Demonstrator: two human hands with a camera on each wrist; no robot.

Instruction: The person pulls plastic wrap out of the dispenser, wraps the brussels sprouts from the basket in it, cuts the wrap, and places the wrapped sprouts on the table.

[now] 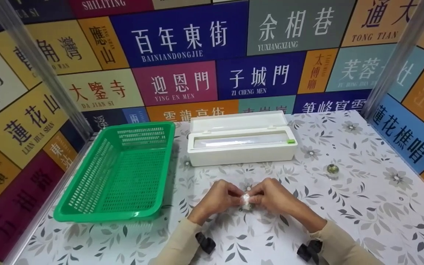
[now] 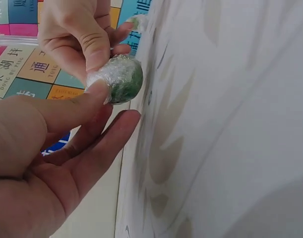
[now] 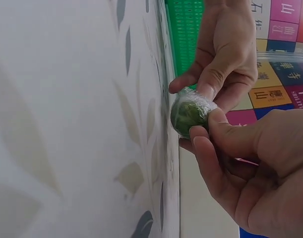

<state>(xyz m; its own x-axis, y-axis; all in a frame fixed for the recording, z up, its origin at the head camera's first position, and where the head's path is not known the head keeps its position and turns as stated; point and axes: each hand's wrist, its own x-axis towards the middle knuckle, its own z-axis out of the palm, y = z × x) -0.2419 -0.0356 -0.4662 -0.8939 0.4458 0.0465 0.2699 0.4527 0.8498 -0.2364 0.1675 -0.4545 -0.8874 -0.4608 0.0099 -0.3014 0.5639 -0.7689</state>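
Observation:
A small green ball wrapped in crinkled clear film (image 3: 187,117) is held between both hands, just over the table. My left hand (image 1: 216,198) pinches the bunched film on one side with thumb and fingertips. From the other side my right hand (image 1: 275,197) pinches the same wrapping, the two thumbs close together. In the left wrist view the ball's green underside (image 2: 135,82) shows beyond the gathered film. Farther right on the table sits another film-wrapped green ball (image 1: 332,169), apart from both hands.
At the left stands a green plastic basket (image 1: 123,217) with perforated walls. Behind the hands is a long white cling film box (image 1: 243,156), lid raised, with a green slider (image 1: 290,141) at its right end. Floral cloth (image 1: 374,213) covers the table; a sign-printed wall rises behind.

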